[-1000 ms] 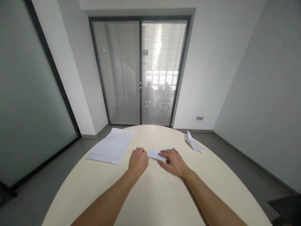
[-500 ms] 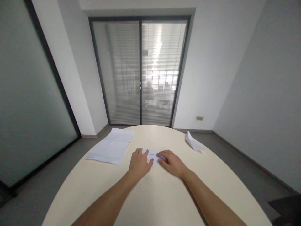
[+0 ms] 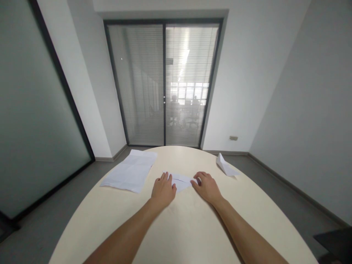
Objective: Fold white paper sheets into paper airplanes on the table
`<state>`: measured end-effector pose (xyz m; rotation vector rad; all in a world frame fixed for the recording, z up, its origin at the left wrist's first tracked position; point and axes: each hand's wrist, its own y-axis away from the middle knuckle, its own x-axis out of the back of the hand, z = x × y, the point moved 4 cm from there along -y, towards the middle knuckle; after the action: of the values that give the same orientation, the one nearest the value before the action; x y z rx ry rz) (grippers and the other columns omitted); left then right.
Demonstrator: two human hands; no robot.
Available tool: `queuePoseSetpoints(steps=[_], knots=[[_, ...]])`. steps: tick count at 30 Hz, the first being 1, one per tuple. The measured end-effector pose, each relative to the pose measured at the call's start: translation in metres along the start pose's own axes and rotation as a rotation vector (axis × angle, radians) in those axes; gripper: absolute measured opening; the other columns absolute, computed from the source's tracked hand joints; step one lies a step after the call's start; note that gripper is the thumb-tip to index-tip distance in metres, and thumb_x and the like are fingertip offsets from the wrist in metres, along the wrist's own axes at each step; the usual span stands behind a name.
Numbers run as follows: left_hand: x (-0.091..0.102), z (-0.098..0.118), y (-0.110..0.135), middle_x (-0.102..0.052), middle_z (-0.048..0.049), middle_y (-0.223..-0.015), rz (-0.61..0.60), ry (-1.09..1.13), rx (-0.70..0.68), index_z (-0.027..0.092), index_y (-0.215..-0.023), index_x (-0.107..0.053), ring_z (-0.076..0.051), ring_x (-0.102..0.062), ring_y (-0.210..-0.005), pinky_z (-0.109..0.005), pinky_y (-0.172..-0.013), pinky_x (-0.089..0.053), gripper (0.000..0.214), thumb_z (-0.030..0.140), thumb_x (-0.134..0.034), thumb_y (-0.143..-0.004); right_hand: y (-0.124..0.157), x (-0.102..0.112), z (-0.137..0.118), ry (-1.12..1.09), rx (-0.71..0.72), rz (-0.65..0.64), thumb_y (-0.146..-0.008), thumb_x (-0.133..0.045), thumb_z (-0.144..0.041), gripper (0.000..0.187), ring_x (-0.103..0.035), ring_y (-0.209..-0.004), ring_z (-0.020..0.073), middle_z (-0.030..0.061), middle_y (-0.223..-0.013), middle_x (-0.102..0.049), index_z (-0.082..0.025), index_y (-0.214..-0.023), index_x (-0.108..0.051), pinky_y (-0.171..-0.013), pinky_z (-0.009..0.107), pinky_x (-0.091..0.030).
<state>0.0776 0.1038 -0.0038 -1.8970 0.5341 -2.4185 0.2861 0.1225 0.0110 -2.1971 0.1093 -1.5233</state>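
A small folded white paper [image 3: 180, 181] lies flat on the cream round table [image 3: 178, 227], between my two hands. My left hand [image 3: 163, 189] rests flat on the paper's left end with the fingers stretched out. At the paper's right end, my right hand [image 3: 206, 187] presses down with its fingers curled onto the edge. Both forearms reach in from the bottom of the view.
A creased, unfolded white sheet [image 3: 130, 171] lies at the table's far left. A finished paper plane [image 3: 226, 165] sits at the far right edge. Beyond the table are a glass sliding door with blinds [image 3: 164, 84], grey floor and white walls.
My left hand went from a fist beside the paper to lying flat on it. My right hand slid right along the paper to its right end.
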Motion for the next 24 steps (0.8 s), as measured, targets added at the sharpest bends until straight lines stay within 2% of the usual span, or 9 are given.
queuePoseSetpoints(steps=[4, 8, 13, 18, 24], knots=[[0.0, 0.0, 0.003, -0.044, -0.0236, -0.149, 0.01, 0.02, -0.003, 0.011, -0.14, -0.051, -0.037, -0.036, -0.142, -0.053, -0.11, -0.032, 0.057, 0.043, -0.046, -0.093, 0.0, -0.001, 0.0, -0.015, -0.015, 0.004, -0.089, -0.06, -0.04, 0.021, -0.06, -0.096, 0.0251, 0.0088, -0.102, -0.067, -0.019, -0.094, -0.063, -0.085, 0.036, -0.045], [-0.001, 0.0, 0.005, -0.043, -0.0212, -0.151, 0.004, 0.032, -0.037, 0.019, -0.143, -0.05, -0.04, -0.034, -0.142, -0.056, -0.11, -0.031, 0.064, 0.057, -0.047, -0.091, 0.0, -0.003, 0.001, -0.046, -0.001, -0.007, -0.09, -0.059, -0.039, 0.022, -0.059, -0.104, 0.0263, 0.0108, -0.112, -0.065, -0.019, -0.099, -0.063, -0.091, 0.038, -0.044], [0.0, 0.001, 0.005, -0.041, -0.0201, -0.153, -0.028, 0.011, -0.017, 0.021, -0.145, -0.048, -0.039, -0.031, -0.144, -0.055, -0.112, -0.029, 0.069, 0.062, -0.047, -0.09, 0.0, -0.006, 0.002, -0.105, 0.02, -0.015, -0.09, -0.058, -0.036, 0.02, -0.058, -0.109, 0.0262, 0.0121, -0.12, -0.063, -0.018, -0.097, -0.063, -0.096, 0.038, -0.043], [0.002, 0.002, 0.006, -0.038, -0.0195, -0.154, -0.062, -0.039, -0.007, 0.022, -0.147, -0.046, -0.037, -0.03, -0.145, -0.052, -0.114, -0.027, 0.072, 0.066, -0.041, -0.091, 0.0, -0.01, 0.006, -0.111, 0.021, 0.017, -0.089, -0.06, -0.036, 0.027, -0.056, -0.114, 0.0269, 0.0126, -0.123, -0.062, -0.017, -0.108, -0.065, -0.1, 0.039, -0.042], [0.004, 0.003, 0.007, -0.037, -0.0203, -0.155, -0.063, -0.06, -0.011, 0.022, -0.147, -0.045, -0.036, -0.029, -0.145, -0.05, -0.114, -0.027, 0.075, 0.068, -0.04, -0.09, 0.0, -0.007, 0.002, -0.124, 0.036, -0.008, -0.09, -0.058, -0.036, 0.022, -0.057, -0.11, 0.0262, 0.0116, -0.121, -0.064, -0.018, -0.1, -0.066, -0.098, 0.038, -0.043]])
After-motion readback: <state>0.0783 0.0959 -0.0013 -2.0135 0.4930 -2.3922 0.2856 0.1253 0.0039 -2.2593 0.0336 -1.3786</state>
